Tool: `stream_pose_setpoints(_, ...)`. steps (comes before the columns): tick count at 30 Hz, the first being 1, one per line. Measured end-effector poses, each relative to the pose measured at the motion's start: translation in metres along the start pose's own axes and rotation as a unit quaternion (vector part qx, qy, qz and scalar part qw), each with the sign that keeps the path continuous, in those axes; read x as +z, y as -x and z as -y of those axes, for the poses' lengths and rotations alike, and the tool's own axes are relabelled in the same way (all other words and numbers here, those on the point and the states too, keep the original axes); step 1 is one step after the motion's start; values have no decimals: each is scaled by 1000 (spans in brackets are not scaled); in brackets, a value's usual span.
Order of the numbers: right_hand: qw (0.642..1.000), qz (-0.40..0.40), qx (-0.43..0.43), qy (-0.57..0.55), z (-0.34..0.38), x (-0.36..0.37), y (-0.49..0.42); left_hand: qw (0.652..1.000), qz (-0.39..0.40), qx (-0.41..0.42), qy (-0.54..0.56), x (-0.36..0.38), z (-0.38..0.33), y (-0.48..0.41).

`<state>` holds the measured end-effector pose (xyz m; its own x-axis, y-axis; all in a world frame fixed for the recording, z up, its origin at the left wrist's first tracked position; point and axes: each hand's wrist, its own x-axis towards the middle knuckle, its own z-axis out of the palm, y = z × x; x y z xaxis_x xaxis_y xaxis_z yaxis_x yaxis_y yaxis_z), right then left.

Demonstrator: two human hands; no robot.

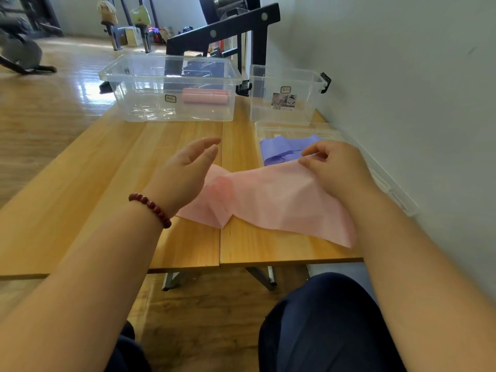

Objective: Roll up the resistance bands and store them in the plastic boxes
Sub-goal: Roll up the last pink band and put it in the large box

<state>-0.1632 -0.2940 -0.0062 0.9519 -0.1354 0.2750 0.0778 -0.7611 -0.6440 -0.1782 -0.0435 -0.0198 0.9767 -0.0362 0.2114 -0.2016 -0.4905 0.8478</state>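
A pink resistance band (pixel 271 200) lies unrolled and creased across the wooden table (pixel 107 183). My right hand (pixel 335 167) pinches its far right edge with thumb and fingertips. My left hand (pixel 188 173) hovers over the band's left end, fingers straight and holding nothing. A rolled pink band (pixel 205 96) lies inside the large clear box (pixel 171 87) at the back. A purple band (pixel 287 149) sits loosely folded on a clear lid or tray (pixel 295 127) at the right. A smaller clear box (pixel 284 95) stands behind it.
The wall runs close along the table's right side. A black metal frame (pixel 222 33) stands behind the boxes. Gym equipment sits on the wooden floor at the far left. My knees are below the table's front edge.
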Motion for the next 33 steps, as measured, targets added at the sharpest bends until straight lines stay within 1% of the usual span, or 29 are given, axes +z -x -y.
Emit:
stream_pose_setpoints(3,997,-17,-14,67,-7,0,-5,986,-43,-12,-161,-6,15,-8)
stream_pose_setpoints(6,989,19,10,144,-6,2,-8,958,-32,-69,-275,-14,34,-11)
stream_pose_setpoints(8,985,24,6,168,-2,7,-5,947,-35,-102,-302,-15,37,-10)
stream_pose_setpoints(11,987,1,-44,152,10,18,4,943,-48,-116,-308,-17,38,-9)
stream_pose_setpoints(16,996,10,-68,58,25,31,17,943,-42,-133,-302,-21,38,-6)
stream_pose_setpoints(19,996,20,-76,50,26,37,23,941,-21,-143,-307,-22,37,-4)
stream_pose_setpoints(20,995,25,-79,46,26,38,25,942,-24,-142,-302,-22,37,-4)
stream_pose_setpoints(22,995,37,-85,22,30,40,30,951,-54,-113,-283,-21,34,-2)
stream_pose_setpoints(24,994,46,-101,-2,35,41,35,963,-95,-50,-247,-21,29,0)
stream_pose_setpoints(26,991,50,-126,-23,40,43,38,975,-118,6,-191,-23,22,3)
stream_pose_setpoints(30,984,31,-162,-66,51,46,32,992,-91,63,-66,-26,11,11)
stream_pose_setpoints(33,977,36,-182,-102,58,47,21,993,-74,89,-23,-26,7,15)
